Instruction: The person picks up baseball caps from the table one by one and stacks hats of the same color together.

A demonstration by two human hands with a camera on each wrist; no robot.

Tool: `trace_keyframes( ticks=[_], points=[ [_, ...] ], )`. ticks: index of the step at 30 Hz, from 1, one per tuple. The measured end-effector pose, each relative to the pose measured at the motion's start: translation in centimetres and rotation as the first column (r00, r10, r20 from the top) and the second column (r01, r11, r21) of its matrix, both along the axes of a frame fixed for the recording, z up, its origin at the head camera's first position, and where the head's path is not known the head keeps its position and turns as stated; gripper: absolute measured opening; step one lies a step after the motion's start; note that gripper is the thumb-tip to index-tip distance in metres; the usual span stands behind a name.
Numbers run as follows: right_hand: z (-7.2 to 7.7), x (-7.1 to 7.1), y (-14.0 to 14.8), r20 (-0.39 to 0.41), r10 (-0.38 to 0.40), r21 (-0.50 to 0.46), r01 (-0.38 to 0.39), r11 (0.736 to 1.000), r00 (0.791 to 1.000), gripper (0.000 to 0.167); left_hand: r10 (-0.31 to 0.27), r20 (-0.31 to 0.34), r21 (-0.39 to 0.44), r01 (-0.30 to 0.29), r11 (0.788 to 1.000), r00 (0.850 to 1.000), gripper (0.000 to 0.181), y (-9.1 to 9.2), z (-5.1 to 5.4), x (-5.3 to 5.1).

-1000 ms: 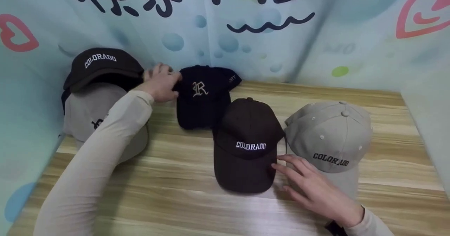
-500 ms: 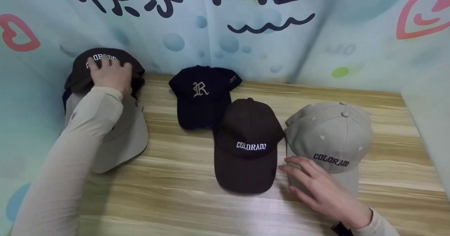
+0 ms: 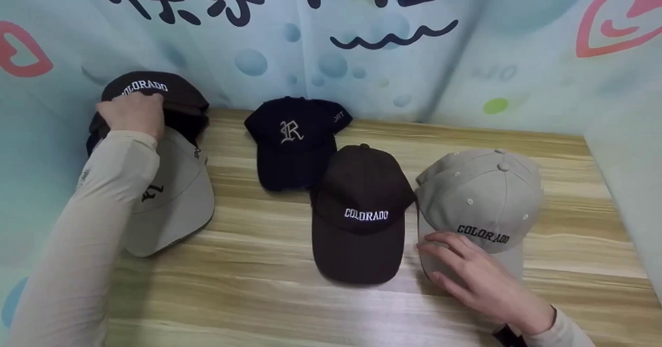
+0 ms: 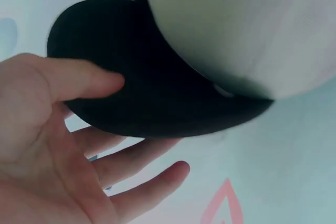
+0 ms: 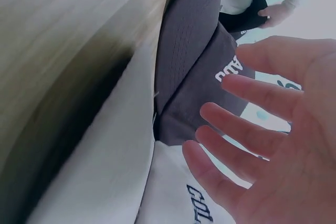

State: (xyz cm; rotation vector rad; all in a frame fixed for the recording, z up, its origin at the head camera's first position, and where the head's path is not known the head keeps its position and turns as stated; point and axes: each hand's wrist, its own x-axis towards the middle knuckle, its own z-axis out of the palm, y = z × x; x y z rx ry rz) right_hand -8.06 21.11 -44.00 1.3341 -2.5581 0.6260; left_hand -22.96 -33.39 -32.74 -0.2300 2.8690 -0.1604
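At the back left, a dark brown COLORADO cap (image 3: 178,91) sits on top of a grey cap (image 3: 178,192). My left hand (image 3: 133,113) grips the brown cap's brim; in the left wrist view the thumb lies on one face of the dark brim (image 4: 131,66) and the fingers pass behind it. My right hand (image 3: 481,280), fingers spread and slightly bent, is over the brim of another grey COLORADO cap (image 3: 481,192) at the right. Whether it touches that cap is unclear. Left of it lies a second brown COLORADO cap (image 3: 359,254).
A navy cap with an R (image 3: 292,153) stands behind the middle brown cap, which overlaps its edge. More dark cap fabric shows at the left stack's edge, partly hidden. A printed cloth backdrop (image 3: 439,73) bounds the wooden table (image 3: 248,285) at the back and sides.
My left hand has left the navy cap's side, moved left across the stacked brown cap and taken hold of its brim. My right hand has drawn slightly right, away from the middle brown cap.
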Motion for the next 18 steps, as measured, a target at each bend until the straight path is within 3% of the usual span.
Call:
trace_keyframes(
  ticks=[5,10,18],
  points=[
    [0.4,0.0,0.7,0.022,-0.027,0.050,0.025,0.998,0.999,0.043,-0.030,-0.073,-0.011,0.029,1.000,0.997,0.025,-0.6,0.2,0.6],
    [0.6,0.1,1.1,0.051,-0.030,0.082,0.026,0.996,0.998,0.040,-0.035,-0.133,-0.023,0.032,0.999,0.990,0.024,-1.0,0.5,1.0],
    [1.2,-0.1,1.9,0.043,-0.028,0.091,0.024,0.996,0.999,0.039,-0.037,-0.309,0.026,0.047,0.999,0.950,0.024,-0.8,1.1,1.4]
  ],
)
